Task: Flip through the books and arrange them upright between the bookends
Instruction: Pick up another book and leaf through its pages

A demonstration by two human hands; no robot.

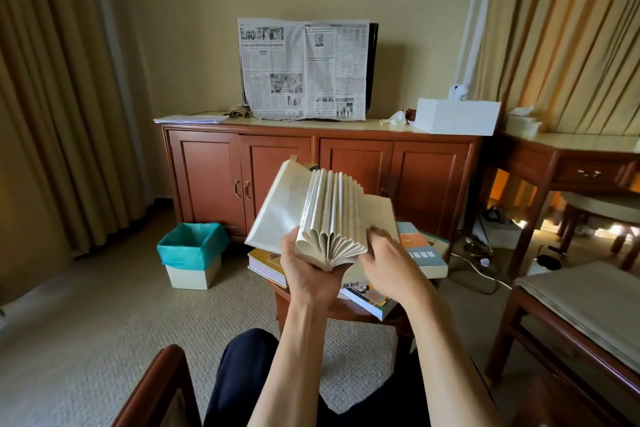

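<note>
With the left hand (311, 274) gripping the open book (322, 215) at its spine above the bench (346, 308) and the right hand (384, 253) fanning pages — thumb them loosely (bookends unseen) — avoid creasing.

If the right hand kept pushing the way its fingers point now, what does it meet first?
The right hand points up-left at the fanned pages of the open book, so it likely meets those first; the left hand supports the book below.
</note>
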